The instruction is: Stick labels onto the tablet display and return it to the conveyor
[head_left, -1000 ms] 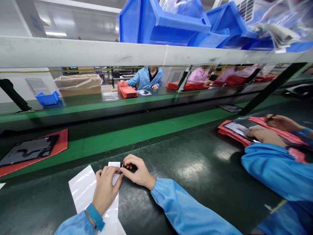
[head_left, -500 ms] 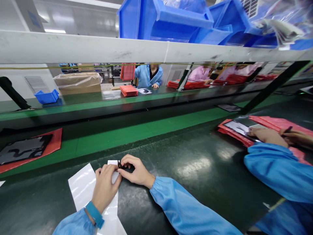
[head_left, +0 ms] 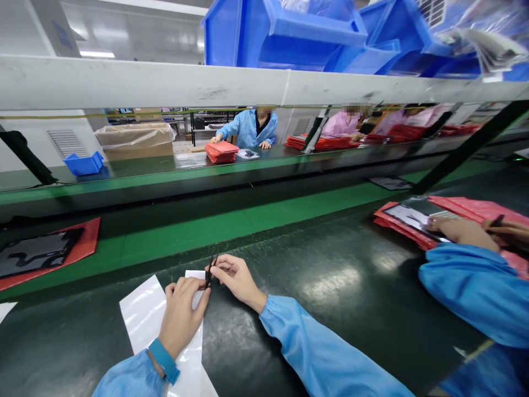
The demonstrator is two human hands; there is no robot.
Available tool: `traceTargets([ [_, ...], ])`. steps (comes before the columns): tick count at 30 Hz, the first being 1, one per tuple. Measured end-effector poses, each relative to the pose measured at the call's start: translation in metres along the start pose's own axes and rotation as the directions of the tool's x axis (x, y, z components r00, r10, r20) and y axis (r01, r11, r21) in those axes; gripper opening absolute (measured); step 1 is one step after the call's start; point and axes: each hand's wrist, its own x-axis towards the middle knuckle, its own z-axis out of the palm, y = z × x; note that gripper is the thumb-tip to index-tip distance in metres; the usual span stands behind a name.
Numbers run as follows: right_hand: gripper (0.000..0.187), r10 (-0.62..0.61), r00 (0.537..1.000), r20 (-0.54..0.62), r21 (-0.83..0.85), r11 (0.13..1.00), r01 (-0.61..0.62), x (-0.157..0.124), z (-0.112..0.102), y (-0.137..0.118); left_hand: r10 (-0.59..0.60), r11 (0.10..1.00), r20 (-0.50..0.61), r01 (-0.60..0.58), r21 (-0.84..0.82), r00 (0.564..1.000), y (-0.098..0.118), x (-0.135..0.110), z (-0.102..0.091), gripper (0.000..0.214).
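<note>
My left hand [head_left: 181, 311] rests fingers-down on a white glossy sheet [head_left: 142, 317] lying on the dark green bench [head_left: 330, 286], pinching the sheet's top edge. My right hand [head_left: 236, 278] pinches thin black tweezers [head_left: 210, 270], which stand nearly upright with their tips at the sheet's top edge beside my left fingertips. Both arms wear blue sleeves; a blue band circles my left wrist.
A co-worker's blue sleeve [head_left: 475, 286] and hands work over red trays [head_left: 413, 220] at right. A red tray with a black part [head_left: 41, 251] lies at left on the green belt [head_left: 206, 231]. Blue bins [head_left: 289, 38] sit on the shelf above. Other people sit across.
My right hand has turned the black tweezers from lying low to nearly upright at the sheet's top edge. The red tray on the belt has drifted left.
</note>
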Motion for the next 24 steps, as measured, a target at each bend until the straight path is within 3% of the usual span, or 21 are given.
traceTargets([
  [5, 0.039, 0.020, 0.996, -0.087, 0.068, 0.998, -0.015, 0.004, -0.001, 0.000, 0.002, 1.000, 0.008, -0.003, 0.005, 1.000, 0.000, -0.001, 0.000, 0.012],
  [10, 0.067, 0.048, 0.973, -0.224, 0.151, 0.988, -0.014, 0.009, -0.005, 0.002, -0.004, 1.000, 0.013, 0.004, 0.003, 1.000, 0.001, 0.000, -0.001, 0.014],
  [16, 0.044, 0.050, 0.973, -0.225, 0.199, 0.980, -0.005, 0.012, -0.009, 0.000, -0.016, 1.000, 0.024, 0.017, -0.016, 1.000, 0.003, 0.001, -0.001, 0.009],
  [21, 0.040, 0.065, 0.972, -0.226, 0.261, 0.965, -0.003, 0.012, -0.010, -0.004, -0.016, 1.000, 0.026, 0.017, -0.020, 1.000, 0.004, 0.001, -0.002, 0.009],
  [24, 0.040, 0.122, 0.977, -0.173, 0.310, 0.949, -0.063, 0.012, -0.012, -0.006, -0.017, 1.000, 0.034, 0.018, -0.020, 0.999, 0.003, 0.001, -0.002, 0.011],
])
